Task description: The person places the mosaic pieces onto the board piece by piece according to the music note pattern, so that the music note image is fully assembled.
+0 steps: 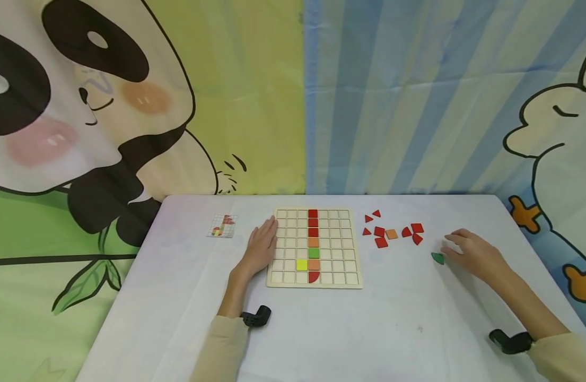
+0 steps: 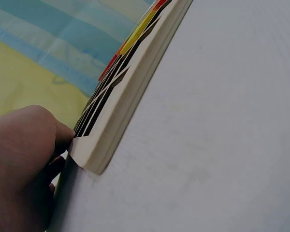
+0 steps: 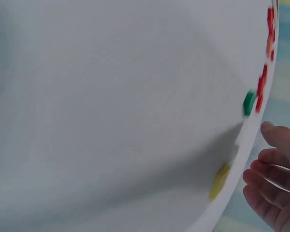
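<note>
A wooden grid board [image 1: 338,252] lies mid-table, with a column of red, orange and green tiles and one yellow tile [image 1: 302,265] beside it. My left hand [image 1: 261,246] rests along the board's left edge, fingers fairly straight. In the left wrist view its thumb side touches the board's near corner. On the right side, my right hand [image 1: 476,257] hovers with loosely bent fingers and nothing between them. A green leaf-shaped piece [image 1: 438,258] lies just left of its fingertips. The right wrist view also shows a yellow piece [image 3: 220,181] on the table near that hand, hidden in the head view.
Several loose red pieces [image 1: 379,232] and an orange square [image 1: 391,234] lie right of the board. A small printed pattern card [image 1: 222,225] is at the left. Behind the white table [image 1: 369,339] hangs a cartoon-printed curtain [image 1: 398,95].
</note>
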### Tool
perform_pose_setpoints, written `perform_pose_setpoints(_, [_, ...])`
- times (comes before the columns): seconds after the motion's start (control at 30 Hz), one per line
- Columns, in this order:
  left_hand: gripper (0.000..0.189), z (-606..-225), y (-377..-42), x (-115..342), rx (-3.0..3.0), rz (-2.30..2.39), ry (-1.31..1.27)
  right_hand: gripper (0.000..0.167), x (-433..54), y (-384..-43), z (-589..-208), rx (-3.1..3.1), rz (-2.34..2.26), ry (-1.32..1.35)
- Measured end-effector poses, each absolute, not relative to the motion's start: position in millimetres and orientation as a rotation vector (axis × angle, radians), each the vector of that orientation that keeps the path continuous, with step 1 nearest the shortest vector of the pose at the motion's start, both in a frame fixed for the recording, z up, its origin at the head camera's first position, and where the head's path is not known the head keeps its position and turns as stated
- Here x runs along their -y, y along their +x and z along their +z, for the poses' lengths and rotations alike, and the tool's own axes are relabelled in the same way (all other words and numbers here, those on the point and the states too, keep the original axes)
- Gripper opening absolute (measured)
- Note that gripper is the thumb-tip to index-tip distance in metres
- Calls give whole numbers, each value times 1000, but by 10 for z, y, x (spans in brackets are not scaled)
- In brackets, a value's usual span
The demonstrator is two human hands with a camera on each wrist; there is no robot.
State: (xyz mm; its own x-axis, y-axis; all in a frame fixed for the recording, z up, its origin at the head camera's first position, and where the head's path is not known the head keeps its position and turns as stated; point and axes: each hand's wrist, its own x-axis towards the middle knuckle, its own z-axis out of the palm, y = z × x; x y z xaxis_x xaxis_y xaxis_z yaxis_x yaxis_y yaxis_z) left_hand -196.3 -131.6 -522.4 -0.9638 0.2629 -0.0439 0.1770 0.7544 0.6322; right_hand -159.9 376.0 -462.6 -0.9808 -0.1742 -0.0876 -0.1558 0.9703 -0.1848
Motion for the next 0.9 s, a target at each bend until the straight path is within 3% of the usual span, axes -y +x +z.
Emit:
perform_pose_setpoints(0.23, [54,-5228,-1959,1314,-2813,1001,351,60,-4163,-1509,-4709,-2986,-277,-50])
perform_pose_setpoints(0.9, [55,-5224,-1971,1309,-2814,1000,353,41,-4327,-1472,-4692,-2908,-412,-39])
